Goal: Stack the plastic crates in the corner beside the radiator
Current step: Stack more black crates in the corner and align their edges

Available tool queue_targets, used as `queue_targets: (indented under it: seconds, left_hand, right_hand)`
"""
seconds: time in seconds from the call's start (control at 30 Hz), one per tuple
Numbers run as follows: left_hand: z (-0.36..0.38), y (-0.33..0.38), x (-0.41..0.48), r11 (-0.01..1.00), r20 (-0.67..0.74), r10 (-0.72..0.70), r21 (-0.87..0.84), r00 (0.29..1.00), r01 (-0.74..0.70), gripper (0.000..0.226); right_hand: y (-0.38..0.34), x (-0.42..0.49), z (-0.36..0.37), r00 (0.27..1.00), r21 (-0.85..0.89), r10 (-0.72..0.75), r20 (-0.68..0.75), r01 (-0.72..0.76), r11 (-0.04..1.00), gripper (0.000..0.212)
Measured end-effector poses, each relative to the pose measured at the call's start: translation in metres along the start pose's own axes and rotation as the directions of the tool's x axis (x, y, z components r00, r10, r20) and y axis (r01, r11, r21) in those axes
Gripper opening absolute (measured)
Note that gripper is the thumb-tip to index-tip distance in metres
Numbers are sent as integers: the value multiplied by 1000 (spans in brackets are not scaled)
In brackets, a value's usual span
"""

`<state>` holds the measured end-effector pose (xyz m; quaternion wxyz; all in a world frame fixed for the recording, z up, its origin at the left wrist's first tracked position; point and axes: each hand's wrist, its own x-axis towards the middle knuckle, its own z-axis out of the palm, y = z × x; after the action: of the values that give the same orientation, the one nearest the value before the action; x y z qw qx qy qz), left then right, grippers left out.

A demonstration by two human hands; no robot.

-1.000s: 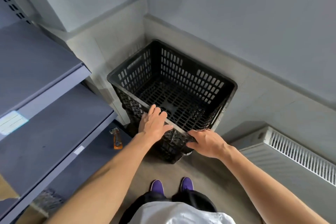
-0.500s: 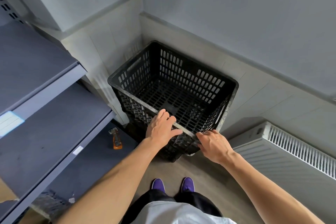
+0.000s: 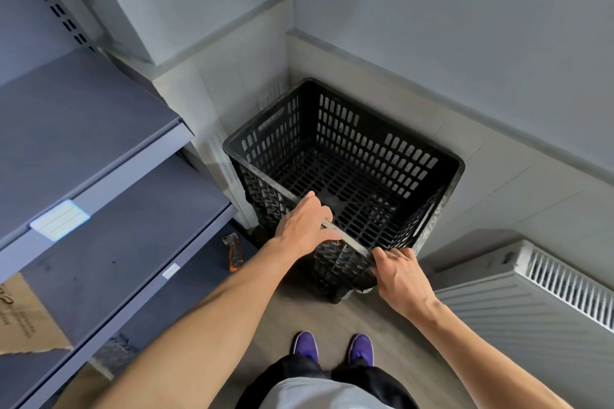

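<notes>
A black slatted plastic crate (image 3: 349, 173) stands upright, open mouth up, in the wall corner just beside the white ribbed radiator (image 3: 545, 295), seemingly atop another crate (only dark lower walls show), its long axis running from near left to far right. The left hand (image 3: 304, 227) lies fairly flat, fingers over the near rim. The right hand (image 3: 398, 272) curls around the near right corner.
</notes>
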<state>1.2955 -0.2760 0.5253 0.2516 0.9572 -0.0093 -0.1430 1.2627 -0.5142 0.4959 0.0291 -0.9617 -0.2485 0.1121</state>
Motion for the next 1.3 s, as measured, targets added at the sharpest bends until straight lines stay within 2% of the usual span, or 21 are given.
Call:
queue_targets:
  seconds: [0.07,0.13,0.2,0.23,0.3,0.37,0.47,0.57,0.7,0.77,0.83,0.97,1.07,1.13,1.3]
  left_hand:
    - [-11,-2,4,991,-83,-91,-107,992,82,29]
    - [-17,-11,4,979,-196,-175,-141,965,149,24]
    - [-20,-20,0,957,-311,-289,-133,905,260,31]
    - [-22,-25,-1,935,-361,-354,-138,863,326,40]
    - [-27,-31,-2,865,-356,-502,-215,788,454,61]
    - [-31,-35,3,797,-238,-597,-285,766,532,78]
    - [-31,-34,16,776,-114,-611,-278,783,566,90]
    - [-28,-26,28,751,-94,-637,-300,765,588,89]
    - [-25,-18,35,684,-101,-701,-374,706,626,77]
    - [-24,-14,36,645,-113,-732,-435,672,629,74]
    - [-23,-10,36,617,-130,-754,-475,644,627,71]
    - [-22,-4,40,601,-177,-784,-456,595,657,70]
    - [-24,-2,47,590,-202,-801,-427,564,685,69]
    - [-24,-2,51,584,-231,-810,-408,540,702,60]
    - [-25,0,60,530,-241,-848,-393,472,751,52]
  right_hand:
    - [-4,2,-1,1000,-21,22,0,-22,1000,20]
    - [-8,7,-5,1000,-14,26,4,-26,1000,19]
    - [-13,15,-12,999,2,12,42,-12,1000,13]
    - [-15,20,-16,998,21,11,57,-13,1000,17]
    - [-22,30,-25,997,56,8,81,-12,998,31]
    - [-30,39,-34,996,92,-8,87,0,996,43]
    - [-37,58,-46,994,120,0,111,-14,993,57]
    - [-30,89,-59,998,93,-9,58,4,996,59]
    - [-6,144,-76,999,31,-12,33,11,999,42]
    - [6,178,-88,999,19,29,40,-30,999,42]
    - [18,215,-96,997,-71,53,47,-50,996,45]
    - [29,281,-111,995,-275,17,101,12,961,44]
    - [25,317,-115,991,-326,-57,123,94,941,44]
    - [22,333,-115,989,-349,-90,116,126,929,45]
    - [30,355,-109,994,-376,-27,107,66,924,57]
